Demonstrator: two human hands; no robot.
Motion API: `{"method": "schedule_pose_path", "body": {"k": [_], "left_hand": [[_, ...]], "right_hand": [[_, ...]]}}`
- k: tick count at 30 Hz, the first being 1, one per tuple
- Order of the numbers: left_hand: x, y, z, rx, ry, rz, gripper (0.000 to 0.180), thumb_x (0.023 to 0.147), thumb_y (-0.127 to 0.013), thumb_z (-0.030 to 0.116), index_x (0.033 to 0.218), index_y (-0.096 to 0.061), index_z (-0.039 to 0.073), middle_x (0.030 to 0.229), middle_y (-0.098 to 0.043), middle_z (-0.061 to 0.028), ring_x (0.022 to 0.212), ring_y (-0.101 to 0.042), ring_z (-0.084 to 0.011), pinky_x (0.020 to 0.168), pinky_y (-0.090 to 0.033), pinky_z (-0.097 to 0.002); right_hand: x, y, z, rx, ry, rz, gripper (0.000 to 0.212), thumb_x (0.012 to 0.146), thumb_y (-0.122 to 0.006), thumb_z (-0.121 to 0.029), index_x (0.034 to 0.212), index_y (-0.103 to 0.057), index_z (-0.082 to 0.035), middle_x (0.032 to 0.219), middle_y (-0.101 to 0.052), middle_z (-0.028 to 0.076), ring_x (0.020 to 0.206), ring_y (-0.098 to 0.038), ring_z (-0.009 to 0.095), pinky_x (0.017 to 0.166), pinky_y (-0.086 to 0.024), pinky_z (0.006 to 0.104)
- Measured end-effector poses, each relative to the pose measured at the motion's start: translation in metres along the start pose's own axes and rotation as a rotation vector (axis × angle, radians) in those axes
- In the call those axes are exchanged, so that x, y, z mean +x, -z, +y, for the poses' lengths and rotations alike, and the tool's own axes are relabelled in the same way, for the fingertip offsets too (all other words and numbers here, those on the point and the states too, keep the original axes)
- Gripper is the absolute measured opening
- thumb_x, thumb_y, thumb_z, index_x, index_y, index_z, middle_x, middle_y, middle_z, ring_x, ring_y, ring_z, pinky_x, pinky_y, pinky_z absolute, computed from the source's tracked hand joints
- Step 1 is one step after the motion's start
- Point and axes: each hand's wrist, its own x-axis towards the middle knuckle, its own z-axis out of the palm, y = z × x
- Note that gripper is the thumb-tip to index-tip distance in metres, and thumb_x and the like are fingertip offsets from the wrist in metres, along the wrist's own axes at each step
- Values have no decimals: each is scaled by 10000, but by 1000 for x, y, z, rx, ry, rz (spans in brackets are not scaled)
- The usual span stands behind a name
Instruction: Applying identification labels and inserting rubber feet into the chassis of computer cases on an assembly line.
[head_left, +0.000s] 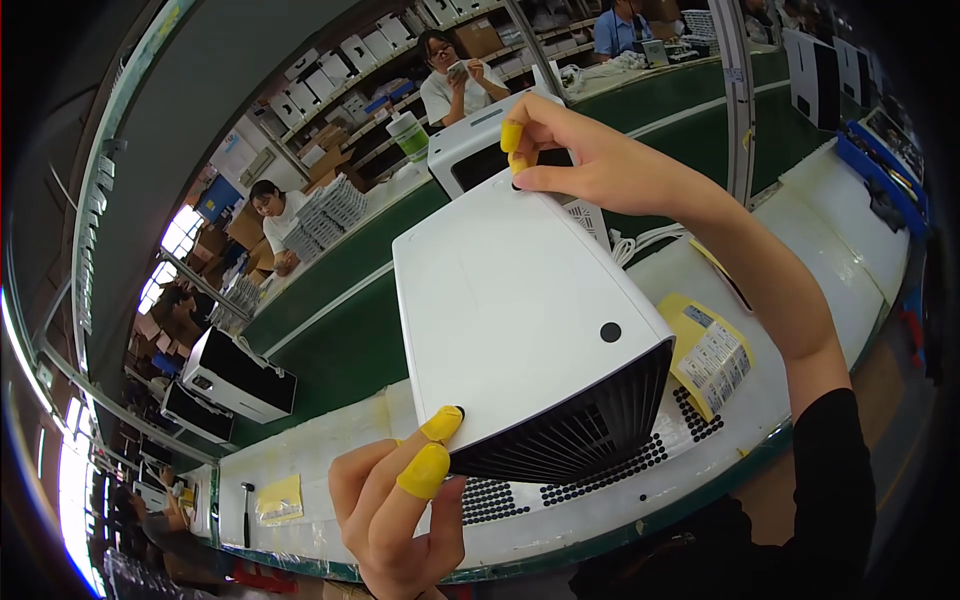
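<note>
A white box-shaped appliance (515, 300) lies tilted in front of me, its broad smooth side up and its black slatted grille (570, 425) toward me. My left hand (405, 500) is curled at its near left corner, yellow-covered fingertips on a black round pad (460, 412) at the edge; its thumb is partly hidden. At the far corner, the thumb of my right hand (580, 160) presses on another black round pad (516, 184), and its yellow-covered fingers bend in close to the thumb. A third black pad (611, 332) sits at the near right corner.
Sheets of black round pads (600, 475) lie on the bench below the appliance, beside a yellow-backed label sheet (712, 360). A second white appliance (480, 145) stands behind. A hammer (247, 515) lies at left, a blue tray (885, 175) at right. Co-workers (455, 85) sit across the green conveyor (340, 310).
</note>
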Motion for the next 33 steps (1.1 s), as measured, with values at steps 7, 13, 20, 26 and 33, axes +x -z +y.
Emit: {"method": "schedule_pose_path", "body": {"k": [7, 13, 20, 26, 33], "left_hand": [[0, -21, -24, -301, -46, 320, 396, 771, -655, -38, 1146, -535, -2, 989, -634, -198, 866, -582, -249, 630, -440, -272], [-7, -21, -36, -251, 190, 576, 545, 834, -582, -32, 1310, -330, 46, 1289, -418, -207, 1055, -543, -298, 785, -507, -336], [2, -25, -45, -560, 447, 722, 634, 778, -570, -151, 1326, -328, 56, 1206, -410, -109, 964, -532, -169, 893, -492, -353], [7, -31, -73, -770, 420, 670, 659, 770, -592, -154, 1345, -345, 56, 1187, -411, -80, 923, -564, -143, 1011, -442, -419], [73, -73, -97, -821, 367, 528, 579, 745, -658, -141, 1258, -437, 13, 1144, -489, -84, 904, -635, -164, 1083, -348, -440]], "right_hand": [[20, 0, 10, -108, -43, -64, 263, 906, -596, -127, 1094, -428, -54, 969, -553, 70, 953, -540, 173, 942, -394, 341], [33, -1, 1, -287, -7, -115, 247, 866, -607, -82, 1061, -461, -44, 964, -569, 87, 908, -563, 199, 865, -434, 338], [19, 0, -15, -455, 179, -109, 168, 851, -605, -68, 1000, -535, -35, 927, -550, 85, 884, -569, 210, 845, -433, 339], [3, 3, -10, -387, 113, -36, 238, 898, -585, -140, 1123, -553, -69, 958, -638, 107, 916, -598, 202, 907, -434, 325], [14, -17, 14, 383, -560, -18, 467, 905, -563, -257, 1293, -450, -22, 1126, -623, 117, 960, -585, 133, 854, -457, 268]]}}
